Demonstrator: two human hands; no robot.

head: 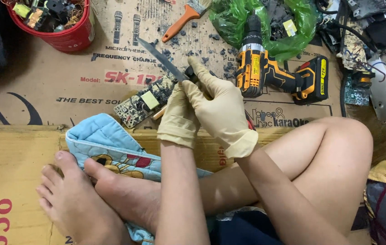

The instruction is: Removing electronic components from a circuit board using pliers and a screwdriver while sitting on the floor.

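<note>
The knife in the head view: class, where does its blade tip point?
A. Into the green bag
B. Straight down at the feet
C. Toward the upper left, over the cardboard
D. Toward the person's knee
C: the knife blade runs up-left from the gloved right hand across the cardboard.

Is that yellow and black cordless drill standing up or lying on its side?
Lying on its side. The cordless drill rests flat on the cardboard sheet, chuck pointing away toward the green plastic bag.
</note>
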